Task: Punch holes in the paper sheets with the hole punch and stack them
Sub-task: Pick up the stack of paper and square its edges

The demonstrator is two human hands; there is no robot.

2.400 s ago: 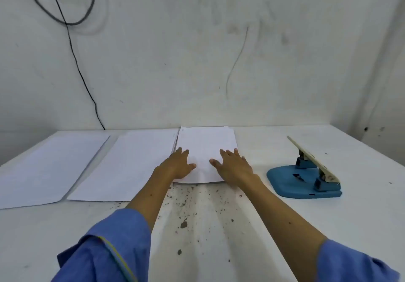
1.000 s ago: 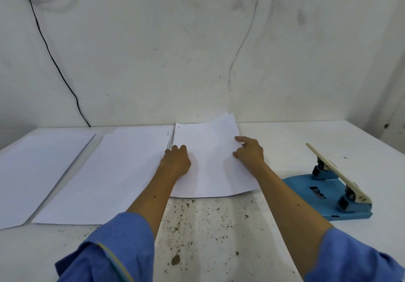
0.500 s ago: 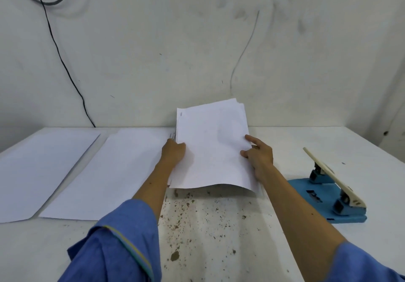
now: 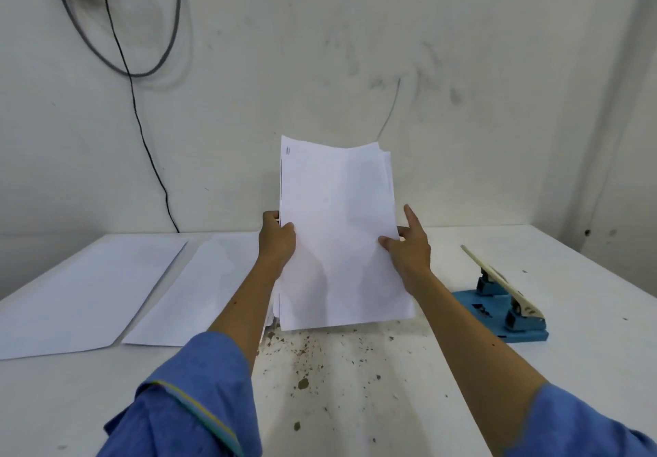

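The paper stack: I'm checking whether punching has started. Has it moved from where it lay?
Yes. The paper stack has been tipped up from flat to nearly upright, held by the left hand and right hand, bottom edge near the table.

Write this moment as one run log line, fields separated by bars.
paper stack: upright, both hands grip | left hand: left edge | right hand: right edge | hole punch: untouched on table

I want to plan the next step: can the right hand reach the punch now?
Probably not yet: the right hand grips the paper stack. The punch lies unblocked beside it.
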